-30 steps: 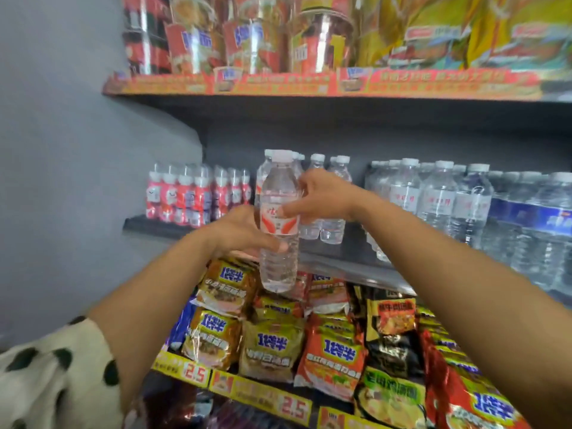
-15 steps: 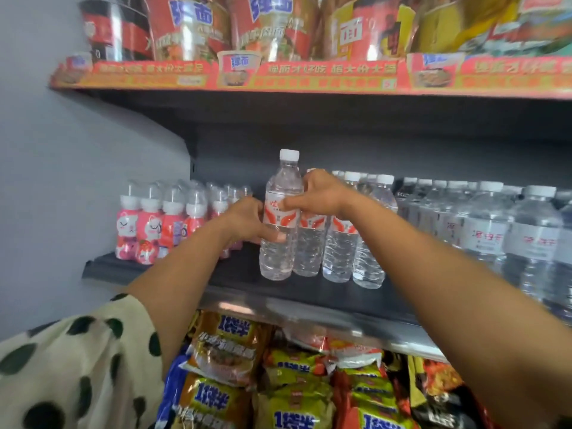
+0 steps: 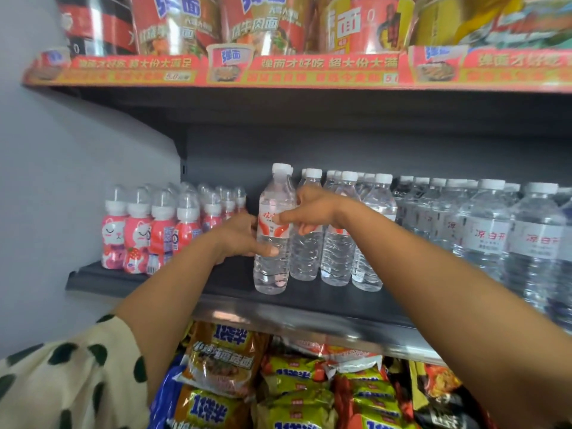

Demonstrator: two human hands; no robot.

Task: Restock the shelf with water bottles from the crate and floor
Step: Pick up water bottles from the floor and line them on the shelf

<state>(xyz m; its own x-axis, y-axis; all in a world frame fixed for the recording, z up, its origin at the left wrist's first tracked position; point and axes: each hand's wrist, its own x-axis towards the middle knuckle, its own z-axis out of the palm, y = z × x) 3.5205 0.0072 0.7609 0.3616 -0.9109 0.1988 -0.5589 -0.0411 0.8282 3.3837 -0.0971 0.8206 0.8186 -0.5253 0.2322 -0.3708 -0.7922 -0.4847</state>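
Note:
A clear water bottle [image 3: 272,267] with a white cap and red-and-white label stands upright on the dark shelf [image 3: 309,297], at the left end of a row of matching bottles [image 3: 337,252]. My left hand [image 3: 240,236] grips its left side, thumb across the front below the label. From the right, my right hand [image 3: 309,212] pinches the bottle at label height, thumb on the label's front. The crate and the floor are out of sight.
Pink cat-print drink bottles [image 3: 139,236] stand left of the water. Larger water bottles [image 3: 495,236] fill the shelf's right side. Instant noodle cups [image 3: 263,23] sit on the shelf above; noodle packets [image 3: 223,366] fill the shelf below. A grey wall [image 3: 62,181] closes the left.
The bottle has gone from hanging in front of the shelf edge to standing on the shelf beside the row. Both hands stay on it. The view has shifted upward.

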